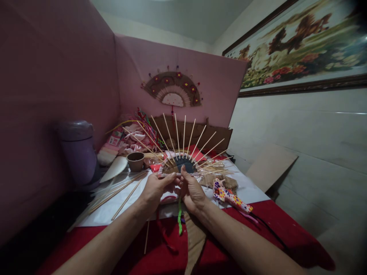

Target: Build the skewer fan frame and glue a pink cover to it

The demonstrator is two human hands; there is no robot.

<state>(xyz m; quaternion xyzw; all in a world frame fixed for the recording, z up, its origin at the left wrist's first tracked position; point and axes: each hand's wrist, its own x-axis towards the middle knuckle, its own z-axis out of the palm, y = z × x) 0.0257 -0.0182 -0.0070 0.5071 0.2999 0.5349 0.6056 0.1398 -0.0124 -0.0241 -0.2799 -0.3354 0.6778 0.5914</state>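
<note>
Watching remotely, I note left hand (156,189) with thumb and fingers pinched on the straight lower edge of the fan frame (187,165); right hand (195,191) grips the same edge close by, thumb raised against the dark face. Frame stands ahead of both hands, over the table's middle; contact with the table: cannot tell. Sticks (177,133) radiate from its curved side. My judgement: even, light pressure from both thumbs, so the edge does not buckle or a stick twist loose. I'd keep the green strip (179,219) below and the flower-patterned tool (233,199) at right clear of the work.
</note>
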